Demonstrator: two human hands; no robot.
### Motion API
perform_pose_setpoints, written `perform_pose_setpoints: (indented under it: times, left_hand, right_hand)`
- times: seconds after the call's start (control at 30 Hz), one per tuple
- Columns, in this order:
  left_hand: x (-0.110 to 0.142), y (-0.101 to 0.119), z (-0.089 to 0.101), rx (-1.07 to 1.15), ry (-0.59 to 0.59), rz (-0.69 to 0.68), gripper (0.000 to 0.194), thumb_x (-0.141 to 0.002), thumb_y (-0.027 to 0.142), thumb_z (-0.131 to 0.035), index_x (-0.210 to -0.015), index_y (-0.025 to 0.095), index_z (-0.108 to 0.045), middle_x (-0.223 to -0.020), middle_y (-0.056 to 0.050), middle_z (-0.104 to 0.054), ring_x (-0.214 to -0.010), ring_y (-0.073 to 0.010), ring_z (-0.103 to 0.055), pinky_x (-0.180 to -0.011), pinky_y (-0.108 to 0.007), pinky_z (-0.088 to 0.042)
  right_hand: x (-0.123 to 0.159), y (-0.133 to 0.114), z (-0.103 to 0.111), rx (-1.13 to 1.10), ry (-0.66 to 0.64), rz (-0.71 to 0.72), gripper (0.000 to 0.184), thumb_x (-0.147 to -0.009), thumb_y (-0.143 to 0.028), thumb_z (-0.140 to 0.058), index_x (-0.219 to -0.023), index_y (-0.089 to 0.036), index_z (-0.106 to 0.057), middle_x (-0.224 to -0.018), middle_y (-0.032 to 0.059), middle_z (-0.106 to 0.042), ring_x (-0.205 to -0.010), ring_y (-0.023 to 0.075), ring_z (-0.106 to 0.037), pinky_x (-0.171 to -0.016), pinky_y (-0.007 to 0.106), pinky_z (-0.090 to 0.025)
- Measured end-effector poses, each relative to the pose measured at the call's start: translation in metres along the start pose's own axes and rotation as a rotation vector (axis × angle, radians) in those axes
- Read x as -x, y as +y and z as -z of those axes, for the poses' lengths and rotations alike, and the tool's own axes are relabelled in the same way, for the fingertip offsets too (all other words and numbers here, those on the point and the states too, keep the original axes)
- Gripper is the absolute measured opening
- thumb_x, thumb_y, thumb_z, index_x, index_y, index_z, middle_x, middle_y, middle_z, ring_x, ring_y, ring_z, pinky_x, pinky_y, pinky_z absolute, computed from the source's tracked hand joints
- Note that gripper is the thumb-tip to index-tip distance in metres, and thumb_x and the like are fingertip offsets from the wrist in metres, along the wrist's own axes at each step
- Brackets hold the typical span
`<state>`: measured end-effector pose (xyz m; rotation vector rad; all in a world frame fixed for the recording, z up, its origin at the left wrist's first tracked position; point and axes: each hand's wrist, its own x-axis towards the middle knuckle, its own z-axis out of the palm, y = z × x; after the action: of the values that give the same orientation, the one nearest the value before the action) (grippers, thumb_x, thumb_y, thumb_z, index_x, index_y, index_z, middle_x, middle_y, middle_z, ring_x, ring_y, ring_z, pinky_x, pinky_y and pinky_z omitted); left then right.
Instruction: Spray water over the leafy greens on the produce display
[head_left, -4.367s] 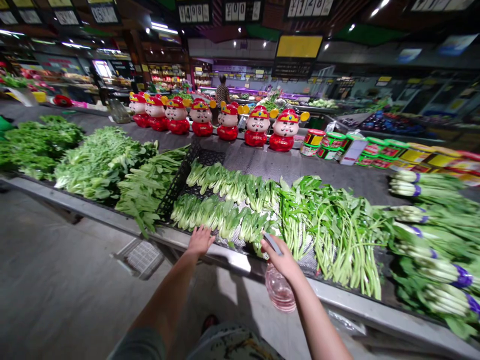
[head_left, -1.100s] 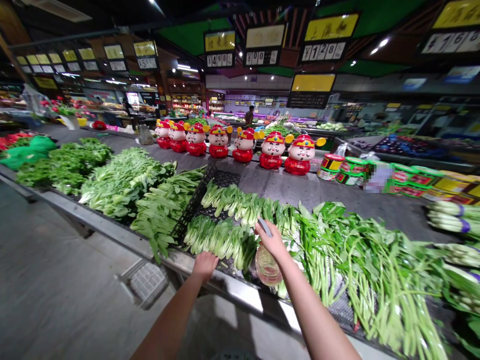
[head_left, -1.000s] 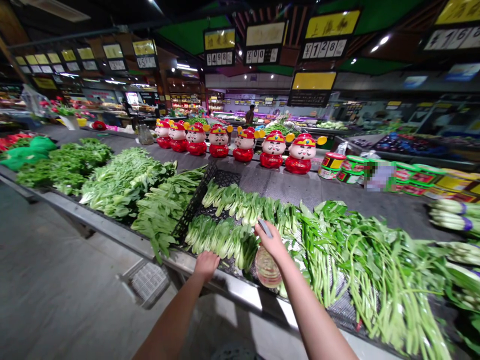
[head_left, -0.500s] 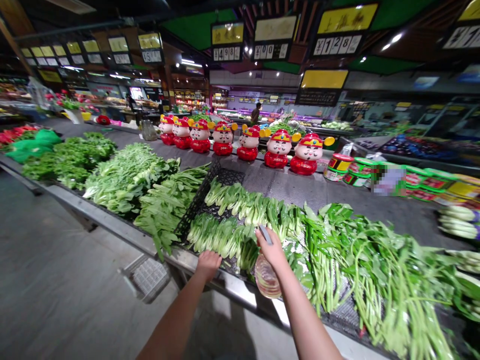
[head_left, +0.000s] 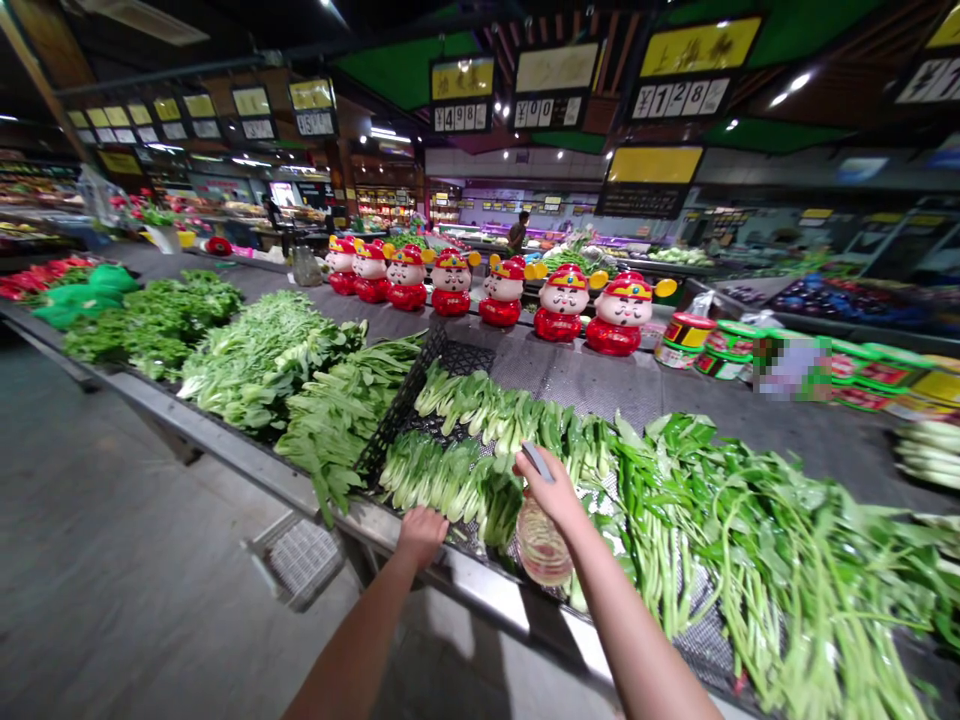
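My right hand (head_left: 551, 485) is closed round the neck of a clear spray bottle (head_left: 544, 545), its grey top showing above my fingers. The bottle hangs upright over the near side of the bok choy (head_left: 442, 470), which lies in two rows on a black mesh surface. My left hand (head_left: 422, 535) is curled on the metal front edge (head_left: 487, 580) of the vegetable stand, beside the front row. Its fingertips are partly hidden. To the right of the bottle lie long-stemmed leafy greens (head_left: 682, 540), wet and shiny.
A black crate wall (head_left: 397, 405) separates the bok choy from leafy greens (head_left: 337, 400) on the left. Red figurines (head_left: 619, 315) line the back, with stacked tubs (head_left: 682, 340) beside them. A grey crate (head_left: 292, 560) sits low under the stand. Price signs (head_left: 682, 70) hang overhead.
The view has shifted slightly, so the scene sits a little further right and lower. My right hand still holds the spray bottle, and my left hand stays at the stand's edge.
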<state>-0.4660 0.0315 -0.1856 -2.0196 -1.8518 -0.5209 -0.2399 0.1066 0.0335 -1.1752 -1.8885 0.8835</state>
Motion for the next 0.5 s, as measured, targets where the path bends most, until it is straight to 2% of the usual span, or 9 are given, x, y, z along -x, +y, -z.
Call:
perform_pose_setpoints:
  times: [0.1,0.23,0.5]
  left_hand:
    - [0.0,0.001,0.001,0.005,-0.034,0.016,0.034,-0.091,0.025,-0.035,-0.069,0.02,-0.06,-0.069,-0.004,-0.058,-0.072,-0.0182,-0.049,-0.069,-0.036,-0.031]
    - [-0.001,0.002,0.003,0.018,-0.079,0.044,0.034,-0.091,0.026,-0.035,-0.071,0.02,-0.061,-0.072,-0.006,-0.06,-0.074,-0.0199,-0.05,-0.071,-0.037,-0.033]
    - [-0.002,0.003,0.006,0.041,-0.14,0.084,0.029,-0.09,0.027,-0.038,-0.073,0.02,-0.061,-0.075,-0.006,-0.062,-0.078,-0.0206,-0.053,-0.073,-0.037,-0.035]
  right_hand:
    - [-0.016,-0.008,-0.003,-0.032,0.002,0.02,0.035,-0.08,-0.051,-0.048,-0.075,-0.019,-0.062,-0.07,0.0044,-0.064,-0.066,0.0185,-0.059,-0.065,0.033,-0.048]
    - [-0.043,-0.009,-0.015,-0.108,-0.007,-0.015,0.038,-0.079,-0.051,-0.049,-0.088,-0.018,-0.064,-0.071,0.0039,-0.066,-0.065,0.0178,-0.06,-0.059,0.031,-0.048]
    - [-0.089,0.0,-0.044,-0.143,0.039,-0.055,0.033,-0.076,-0.048,-0.05,-0.068,-0.018,-0.06,-0.062,0.0019,-0.064,-0.06,0.015,-0.059,-0.061,0.028,-0.047]
